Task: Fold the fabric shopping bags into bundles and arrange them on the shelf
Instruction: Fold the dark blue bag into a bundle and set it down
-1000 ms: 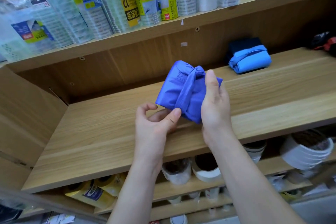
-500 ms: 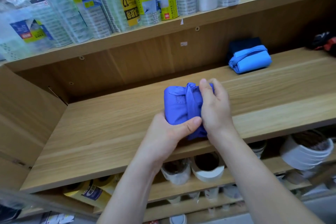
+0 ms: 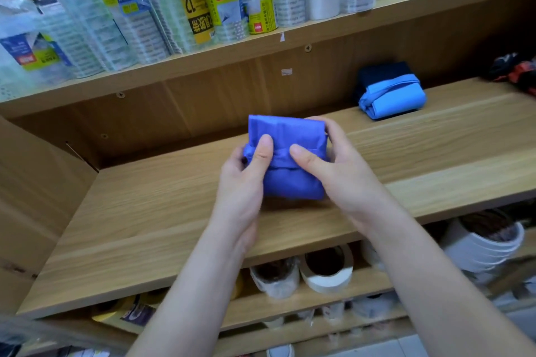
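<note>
Clamping from the left: left hand (image 3: 243,182) is pinching the bundle (image 3: 291,182), thumb on the band (image 3: 282,155). Bundle is sitting over the shelf (image 3: 145,211), mid-front. Right hand (image 3: 345,180) is gripping likewise. Best bet: keeping both thumbs pinning the band, lowering flat, lining up with the pale bundle (image 3: 391,98).

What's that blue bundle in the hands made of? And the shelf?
The blue bundle looks like thin fabric, maybe nylon: it creases and folds softly. The shelf looks like wood or wood-look laminate: pale streaky grain, smooth finish.
</note>
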